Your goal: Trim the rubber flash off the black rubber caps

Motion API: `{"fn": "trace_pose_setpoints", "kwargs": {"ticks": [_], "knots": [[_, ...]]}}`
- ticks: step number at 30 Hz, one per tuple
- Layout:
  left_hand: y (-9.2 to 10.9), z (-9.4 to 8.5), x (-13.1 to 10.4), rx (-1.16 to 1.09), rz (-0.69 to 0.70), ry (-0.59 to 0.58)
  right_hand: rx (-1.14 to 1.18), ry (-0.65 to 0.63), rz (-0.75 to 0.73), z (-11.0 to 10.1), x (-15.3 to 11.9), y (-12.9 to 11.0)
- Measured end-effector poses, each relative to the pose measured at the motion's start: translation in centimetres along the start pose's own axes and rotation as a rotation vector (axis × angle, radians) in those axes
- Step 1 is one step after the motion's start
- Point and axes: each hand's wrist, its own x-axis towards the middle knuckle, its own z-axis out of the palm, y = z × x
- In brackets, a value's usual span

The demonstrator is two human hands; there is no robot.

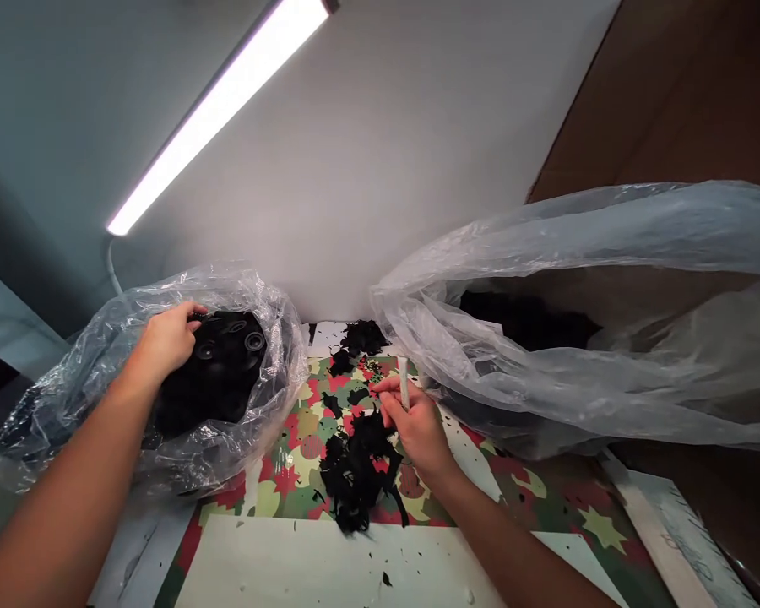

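Observation:
My left hand [172, 338] reaches into the clear plastic bag [279, 312] on the left, its fingers bent at the edge of a heap of black ring-shaped parts [219, 380]. Whatever sits between those fingertips is hidden. Over the patterned table cover, my right hand [415, 422] is closed round a white pen-like tool [404, 382] that points upward. Just left of it lies a pile of black scraps [358, 473], shredded and stringy.
A large open plastic bag [557, 397] with black material [532, 319] inside takes up the right side. More black scraps [362, 338] lie by the wall. A white sheet [291, 561] covers the front edge, and a lamp [221, 114] glows above.

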Motion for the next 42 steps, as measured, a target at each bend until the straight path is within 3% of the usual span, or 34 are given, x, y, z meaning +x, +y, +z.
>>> {"fn": "trace_pose_setpoints", "kwargs": {"ticks": [3,6,8,10,13,15,17,21,26,31,36,42], "knots": [[1.3,0.2,-1.6,0.131,0.011,-0.01,0.0,-0.037,-0.01,0.2,-0.1,0.2],[5.0,2.2,-3.6,0.184,0.161,-0.019,0.019,0.003,-0.005,0.4,-0.1,0.2],[8.4,4.8,-4.9,0.113,0.3,-0.124,0.044,0.059,-0.032,0.5,-0.2,0.2],[11.6,8.1,-5.6,0.054,0.355,-0.209,0.059,0.128,-0.111,0.4,-0.2,0.2],[15.0,12.7,-5.2,-0.045,0.341,-0.272,0.025,0.131,-0.142,0.1,-0.2,0.3],[16.0,14.6,-4.2,-0.12,0.295,-0.288,0.007,0.087,-0.086,-0.1,-0.1,0.4],[16.3,15.4,-3.3,-0.212,0.261,-0.303,-0.004,0.067,-0.095,-0.4,0.1,0.5],[15.6,14.8,-3.5,-0.442,0.246,-0.317,-0.153,0.091,-0.331,-0.7,0.5,0.2],[13.3,13.0,-8.2,-0.747,0.241,-0.39,-0.183,0.215,-0.468,-0.8,0.3,-0.7],[11.2,12.5,-11.7,-1.269,0.089,-0.491,-0.279,0.056,-0.573,-0.5,-0.4,-1.0],[10.8,13.1,-12.2,-1.329,0.061,-0.498,-0.389,-0.092,-0.664,0.4,-1.0,-0.4],[10.4,13.2,-12.8,-1.185,0.167,-0.428,-0.589,-0.133,-0.821,0.9,-1.4,-0.2]]}}
